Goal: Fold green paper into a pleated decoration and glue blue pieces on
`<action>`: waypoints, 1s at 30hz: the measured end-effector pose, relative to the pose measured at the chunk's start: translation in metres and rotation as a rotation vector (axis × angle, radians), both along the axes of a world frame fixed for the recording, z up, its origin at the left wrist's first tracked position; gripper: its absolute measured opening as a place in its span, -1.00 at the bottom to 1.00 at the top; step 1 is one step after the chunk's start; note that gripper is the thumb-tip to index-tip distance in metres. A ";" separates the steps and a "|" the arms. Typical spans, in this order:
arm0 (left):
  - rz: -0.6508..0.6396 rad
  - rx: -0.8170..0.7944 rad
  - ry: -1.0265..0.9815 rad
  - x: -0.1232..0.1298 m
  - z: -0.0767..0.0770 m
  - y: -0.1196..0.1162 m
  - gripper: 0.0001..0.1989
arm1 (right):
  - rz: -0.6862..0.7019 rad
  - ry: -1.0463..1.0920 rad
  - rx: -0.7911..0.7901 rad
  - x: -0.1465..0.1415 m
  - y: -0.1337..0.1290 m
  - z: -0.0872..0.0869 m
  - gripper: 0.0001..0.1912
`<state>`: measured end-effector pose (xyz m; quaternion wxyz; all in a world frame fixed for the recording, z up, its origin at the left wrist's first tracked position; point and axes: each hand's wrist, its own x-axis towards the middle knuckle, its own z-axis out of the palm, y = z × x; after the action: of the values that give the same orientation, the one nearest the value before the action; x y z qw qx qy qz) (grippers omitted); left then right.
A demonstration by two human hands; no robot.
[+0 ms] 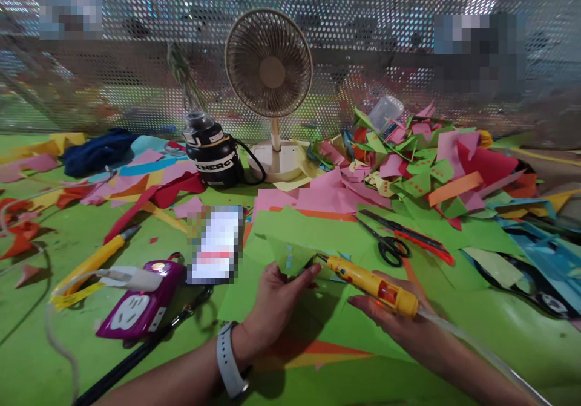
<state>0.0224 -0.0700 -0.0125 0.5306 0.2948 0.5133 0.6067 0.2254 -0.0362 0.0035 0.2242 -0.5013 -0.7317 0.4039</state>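
Note:
My left hand (275, 306), with a pale watch band on its wrist, pinches a folded piece of green paper (290, 255) that has small light-blue squares on it. A yellow corded soldering iron (363, 282) with a glowing orange window is gripped in my right hand (394, 324). Its thin dark tip points left and meets or nearly meets the paper's edge beside my left thumb; actual contact is unclear. Beneath both hands lie green sheets (245, 285). Black-handled scissors (393, 250) and a red-and-black cutter knife (422, 242) rest just beyond my right hand.
A phone (218, 245), a purple device (140, 300) and another yellow tool (97, 261) with a cord lie left. Behind stand a black flask (211, 155) and a fan (270, 70) before a perforated screen. Paper scraps (408, 158) heap up at the back right.

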 end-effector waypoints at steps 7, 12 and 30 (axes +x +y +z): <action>0.023 0.029 0.087 -0.001 -0.002 0.001 -0.88 | 0.161 -0.036 0.057 -0.001 0.004 0.012 -0.63; 0.016 0.018 0.094 -0.003 -0.001 0.002 -0.83 | 0.170 -0.141 0.272 0.003 0.008 0.026 -0.60; 0.151 -0.092 -0.201 -0.011 0.009 0.008 -0.64 | -0.057 -0.540 0.385 0.179 0.053 0.010 -0.73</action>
<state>0.0110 -0.0615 -0.0035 0.5452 0.1685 0.5058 0.6470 0.4045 0.0165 0.0137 0.1242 -0.5590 -0.8131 0.1042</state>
